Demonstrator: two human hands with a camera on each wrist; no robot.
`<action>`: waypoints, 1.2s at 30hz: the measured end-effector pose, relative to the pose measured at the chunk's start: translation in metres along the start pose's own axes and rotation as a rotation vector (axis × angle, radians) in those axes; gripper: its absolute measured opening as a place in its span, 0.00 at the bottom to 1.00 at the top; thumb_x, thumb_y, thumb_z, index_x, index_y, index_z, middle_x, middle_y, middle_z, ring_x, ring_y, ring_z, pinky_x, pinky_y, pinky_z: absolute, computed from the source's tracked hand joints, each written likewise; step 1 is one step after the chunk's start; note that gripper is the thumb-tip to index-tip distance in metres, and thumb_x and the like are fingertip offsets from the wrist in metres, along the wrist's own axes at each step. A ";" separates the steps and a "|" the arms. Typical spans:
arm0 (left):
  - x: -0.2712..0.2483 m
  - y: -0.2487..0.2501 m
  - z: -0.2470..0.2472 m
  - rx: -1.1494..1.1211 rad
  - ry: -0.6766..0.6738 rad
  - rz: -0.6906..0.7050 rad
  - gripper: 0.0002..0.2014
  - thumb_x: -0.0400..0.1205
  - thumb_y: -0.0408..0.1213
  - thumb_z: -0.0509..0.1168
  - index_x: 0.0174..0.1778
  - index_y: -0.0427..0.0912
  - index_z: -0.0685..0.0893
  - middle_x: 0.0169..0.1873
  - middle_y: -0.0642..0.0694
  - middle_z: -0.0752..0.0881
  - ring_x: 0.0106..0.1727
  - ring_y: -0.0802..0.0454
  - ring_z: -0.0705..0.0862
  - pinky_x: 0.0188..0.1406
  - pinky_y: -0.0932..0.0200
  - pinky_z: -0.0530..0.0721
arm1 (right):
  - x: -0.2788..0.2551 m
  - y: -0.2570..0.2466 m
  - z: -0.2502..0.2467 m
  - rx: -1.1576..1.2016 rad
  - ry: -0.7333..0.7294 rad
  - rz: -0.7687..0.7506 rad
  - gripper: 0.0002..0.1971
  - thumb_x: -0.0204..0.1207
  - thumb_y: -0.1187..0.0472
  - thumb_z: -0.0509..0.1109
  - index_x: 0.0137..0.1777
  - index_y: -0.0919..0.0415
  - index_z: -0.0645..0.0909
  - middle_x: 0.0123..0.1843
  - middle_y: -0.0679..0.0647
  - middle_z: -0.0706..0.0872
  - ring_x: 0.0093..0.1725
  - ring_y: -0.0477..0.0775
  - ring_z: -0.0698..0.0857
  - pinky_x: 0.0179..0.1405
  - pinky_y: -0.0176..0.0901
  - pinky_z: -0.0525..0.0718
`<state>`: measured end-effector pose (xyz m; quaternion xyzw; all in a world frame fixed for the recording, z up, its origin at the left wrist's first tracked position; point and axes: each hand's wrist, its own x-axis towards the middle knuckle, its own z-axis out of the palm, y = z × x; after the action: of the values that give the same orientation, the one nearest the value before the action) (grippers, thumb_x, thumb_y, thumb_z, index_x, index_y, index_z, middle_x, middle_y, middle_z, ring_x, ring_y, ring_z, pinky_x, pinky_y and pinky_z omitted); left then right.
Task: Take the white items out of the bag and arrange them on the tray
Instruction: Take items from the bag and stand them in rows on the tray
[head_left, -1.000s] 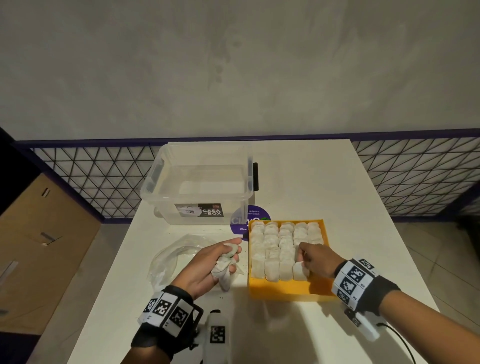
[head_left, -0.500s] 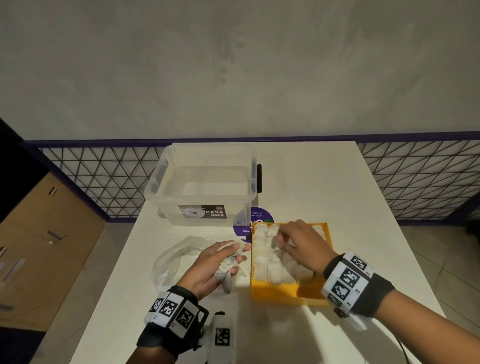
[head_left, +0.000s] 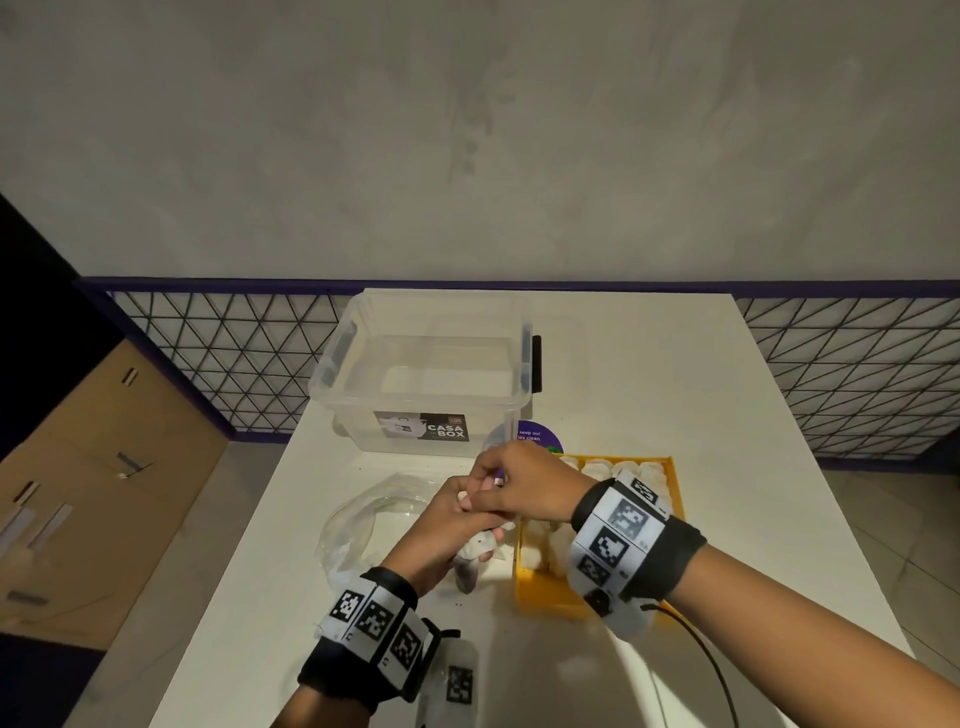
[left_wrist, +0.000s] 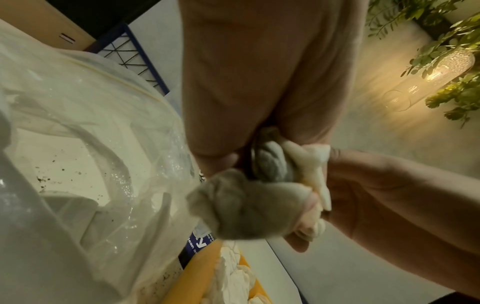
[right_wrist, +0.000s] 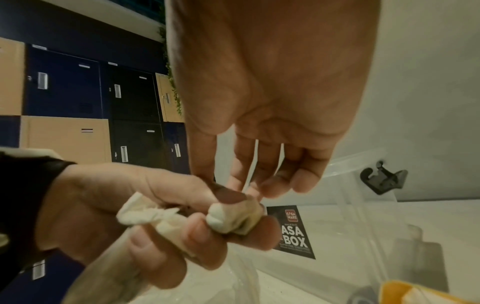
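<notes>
**A:** What are you holding right now?

**B:** Your left hand (head_left: 441, 525), low and centre in the head view, is curled round a small bunch of white cloth rolls (right_wrist: 235, 217). In the right wrist view one roll pokes out between your thumb and forefinger, and another crumpled end shows further back in the fist. Your right hand (head_left: 519, 486) sits just above it, fingers (right_wrist: 262, 181) loosely bent and tips coming down on that front roll. I cannot tell whether they have pinched it yet.

**A:** How will it handle?

**B:** I judge it light and soft. The rolls look like folded fabric, creased and squashy, so nothing to break, but a loose end could unroll if you tug it. Take the roll across its middle, thumb on one side and two fingers on the other, not by the flap.

**A:** And the slipping?

**B:** Cloth grips skin well, so I expect little of it. The greater risk is dragging a neighbour out of your left fist with it, so ease that grip as you draw.

**A:** Where does it go?

**B:** The yellow tray (head_left: 540, 592) lies just right of your hands, packed with rows of white rolls (head_left: 597, 470). The clear plastic bag (head_left: 358, 525) lies to the left of your left hand.
</notes>
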<state>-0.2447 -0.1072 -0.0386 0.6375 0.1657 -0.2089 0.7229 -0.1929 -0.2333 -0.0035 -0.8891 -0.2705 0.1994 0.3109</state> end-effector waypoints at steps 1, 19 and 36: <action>0.000 -0.001 0.000 0.004 0.003 -0.001 0.19 0.74 0.17 0.67 0.55 0.37 0.70 0.36 0.39 0.82 0.25 0.55 0.82 0.18 0.63 0.76 | 0.000 0.000 0.000 -0.003 -0.001 0.008 0.11 0.72 0.54 0.72 0.49 0.60 0.86 0.48 0.56 0.89 0.46 0.50 0.83 0.46 0.41 0.78; 0.002 -0.005 -0.012 -0.111 0.067 0.121 0.14 0.81 0.38 0.67 0.54 0.29 0.84 0.26 0.47 0.82 0.25 0.59 0.76 0.22 0.65 0.74 | 0.001 0.018 -0.009 0.634 0.183 0.125 0.07 0.79 0.61 0.66 0.50 0.63 0.84 0.41 0.57 0.82 0.33 0.43 0.75 0.34 0.31 0.74; 0.003 -0.005 -0.007 -0.307 0.054 -0.044 0.17 0.86 0.43 0.58 0.53 0.32 0.83 0.37 0.40 0.86 0.23 0.56 0.78 0.17 0.64 0.72 | -0.015 0.034 -0.022 0.507 0.200 0.089 0.04 0.75 0.67 0.70 0.43 0.58 0.81 0.38 0.56 0.83 0.36 0.47 0.80 0.42 0.32 0.79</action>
<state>-0.2442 -0.1008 -0.0451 0.5209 0.2291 -0.1799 0.8024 -0.1803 -0.2747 -0.0076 -0.8093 -0.1404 0.1852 0.5394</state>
